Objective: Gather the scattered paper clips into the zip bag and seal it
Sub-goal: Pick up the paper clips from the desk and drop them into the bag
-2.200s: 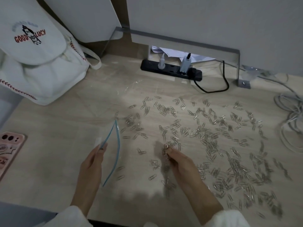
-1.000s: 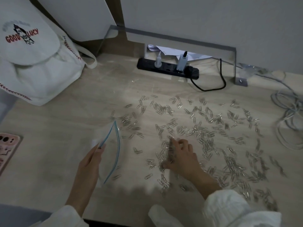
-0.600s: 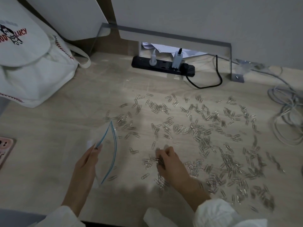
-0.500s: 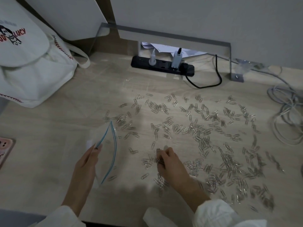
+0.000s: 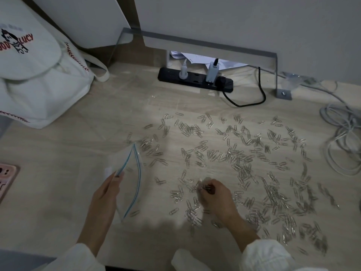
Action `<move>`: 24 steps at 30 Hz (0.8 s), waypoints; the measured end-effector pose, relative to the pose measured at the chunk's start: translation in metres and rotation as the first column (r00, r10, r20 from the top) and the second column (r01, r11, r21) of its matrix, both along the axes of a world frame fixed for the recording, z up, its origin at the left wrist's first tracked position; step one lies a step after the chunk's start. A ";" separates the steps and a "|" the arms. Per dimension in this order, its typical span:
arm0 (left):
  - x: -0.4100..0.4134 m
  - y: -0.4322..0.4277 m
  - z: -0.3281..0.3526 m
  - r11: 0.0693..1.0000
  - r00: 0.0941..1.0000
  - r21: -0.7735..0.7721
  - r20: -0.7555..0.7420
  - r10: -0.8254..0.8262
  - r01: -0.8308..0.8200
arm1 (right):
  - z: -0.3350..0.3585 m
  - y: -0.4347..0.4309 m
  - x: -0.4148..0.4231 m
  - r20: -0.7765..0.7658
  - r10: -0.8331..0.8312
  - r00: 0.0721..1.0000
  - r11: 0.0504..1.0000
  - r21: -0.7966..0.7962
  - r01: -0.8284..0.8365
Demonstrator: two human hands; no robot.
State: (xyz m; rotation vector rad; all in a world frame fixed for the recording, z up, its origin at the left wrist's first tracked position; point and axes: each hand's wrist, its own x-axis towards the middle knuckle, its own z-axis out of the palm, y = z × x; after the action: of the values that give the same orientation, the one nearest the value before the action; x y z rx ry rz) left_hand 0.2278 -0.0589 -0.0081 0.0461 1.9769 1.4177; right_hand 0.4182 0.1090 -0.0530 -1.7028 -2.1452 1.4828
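Paper clips (image 5: pixel 244 163) are lying scattered over the worktop (image 5: pixel 58 153) as my right hand (image 5: pixel 216 196) is pinching a small bunch; the zip bag (image 5: pixel 130 173), rim pinched by my left hand (image 5: pixel 108 194), is gaping just leftward, its mouth running away from me

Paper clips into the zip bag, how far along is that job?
Early. Done: the zip bag has its mouth open, held by the left hand. In hand: the right hand pinches a small bunch of paper clips off the desk. Left: nearly all clips lie scattered, the bag looks almost empty, and sealing is not yet done.
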 end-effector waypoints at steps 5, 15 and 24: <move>-0.001 0.000 0.000 1.000 1.000 -0.002 -0.013 -0.004 0.004 | 0.027 0.000 -0.013 -0.188 -0.188 0.964 0.959 -0.247 0.139; 0.004 0.000 0.010 0.998 0.998 0.002 -0.016 -0.061 0.061 | 0.082 -0.054 -0.103 -0.520 -0.209 0.828 0.839 -0.531 -0.121; 0.004 -0.005 0.005 0.999 0.998 -0.025 -0.040 -0.047 0.046 | 0.053 -0.085 -0.121 -0.279 0.307 0.910 0.952 0.088 -0.295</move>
State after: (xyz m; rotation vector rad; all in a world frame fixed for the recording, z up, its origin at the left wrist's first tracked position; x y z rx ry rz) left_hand 0.2317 -0.0637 -0.0032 0.1094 2.0127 1.3731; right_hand 0.2970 0.0241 0.0003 -1.0882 -2.3271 1.6181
